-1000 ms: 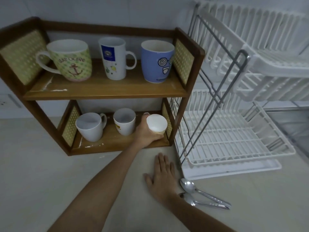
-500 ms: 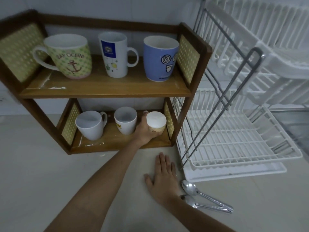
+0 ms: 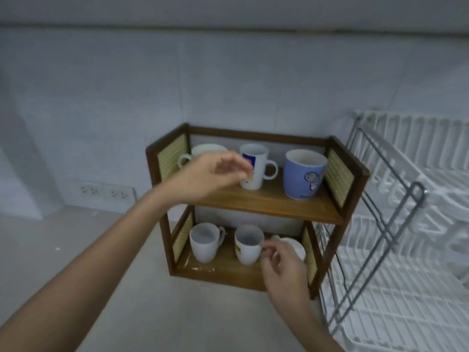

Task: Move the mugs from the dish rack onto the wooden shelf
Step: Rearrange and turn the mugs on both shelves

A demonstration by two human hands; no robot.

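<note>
The wooden shelf [image 3: 266, 207] stands on the counter against the wall. Its upper board carries a mug [image 3: 208, 148] half hidden by my hand, a white logo mug [image 3: 256, 163] and a blue mug [image 3: 303, 174]. Below stand a white mug [image 3: 204, 241], a second white mug [image 3: 247, 246] and a small white mug [image 3: 295, 246] at the right. My left hand [image 3: 213, 174] hovers before the upper board, fingers loosely curled and holding nothing. My right hand [image 3: 281, 270] is in front of the small mug, fingers apart, gripping nothing visible.
The white dish rack [image 3: 406, 313] with its grey metal frame [image 3: 396, 232] stands right beside the shelf; no mugs show in it. Wall sockets [image 3: 106, 191] sit at the left. The pale counter [image 3: 114, 275] stretches out left of the shelf.
My left hand let go of the small white mug on the lower board and rose to the upper board. My right hand lifted off the counter to the lower board. The view pulled back.
</note>
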